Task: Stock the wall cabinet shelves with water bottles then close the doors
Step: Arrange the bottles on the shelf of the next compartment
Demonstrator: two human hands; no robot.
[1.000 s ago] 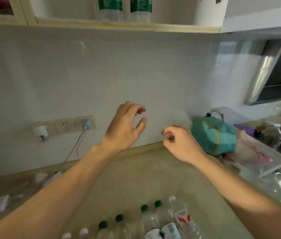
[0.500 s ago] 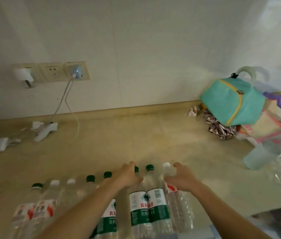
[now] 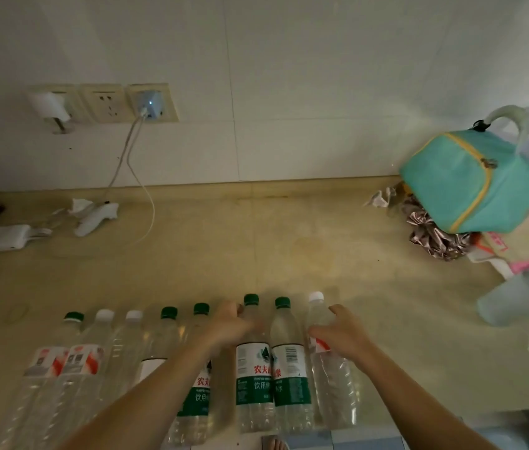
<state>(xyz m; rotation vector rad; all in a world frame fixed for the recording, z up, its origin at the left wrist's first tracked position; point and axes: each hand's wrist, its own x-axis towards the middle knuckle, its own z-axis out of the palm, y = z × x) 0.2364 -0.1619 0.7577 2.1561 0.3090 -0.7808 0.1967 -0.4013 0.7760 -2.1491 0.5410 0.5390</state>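
Countertop (image 3: 256, 254): left hand (image 3: 229, 326) grips green-capped bottle (image 3: 253, 362); right hand (image 3: 342, 332) grips white-capped bottle (image 3: 331, 378).

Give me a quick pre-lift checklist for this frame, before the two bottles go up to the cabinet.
1. Left hand around a green-capped bottle: cannot tell, it is at the neck but the picture is blurred there.
2. Right hand gripping the white-capped bottle: ok, fingers curl over its shoulder.
3. Caps on both bottles: ok.
4. Neighbouring bottle clear of the lift: not ok, it touches both.
5. Cabinet shelf free: cannot tell, out of view.
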